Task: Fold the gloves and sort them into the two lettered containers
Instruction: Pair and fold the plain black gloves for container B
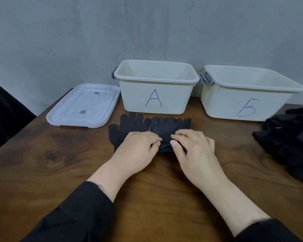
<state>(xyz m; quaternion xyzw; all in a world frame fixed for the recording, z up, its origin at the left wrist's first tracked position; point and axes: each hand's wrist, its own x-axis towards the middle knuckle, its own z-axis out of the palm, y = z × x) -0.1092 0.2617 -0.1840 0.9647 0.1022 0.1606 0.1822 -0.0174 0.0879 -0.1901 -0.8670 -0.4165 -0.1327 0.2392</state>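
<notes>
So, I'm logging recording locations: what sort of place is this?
Probably a plain indoor sorting setup: a wooden table against a bare grey wall, with hand-lettered container A and container B.

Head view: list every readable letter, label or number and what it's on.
"A": handwritten in blue marker on the front wall of the left cream plastic container.
"B": handwritten in blue marker on the front wall of the right cream plastic container.
No other text is readable: the white plastic lid, the black knit gloves, the wooden table and the grey wall show none.
</notes>
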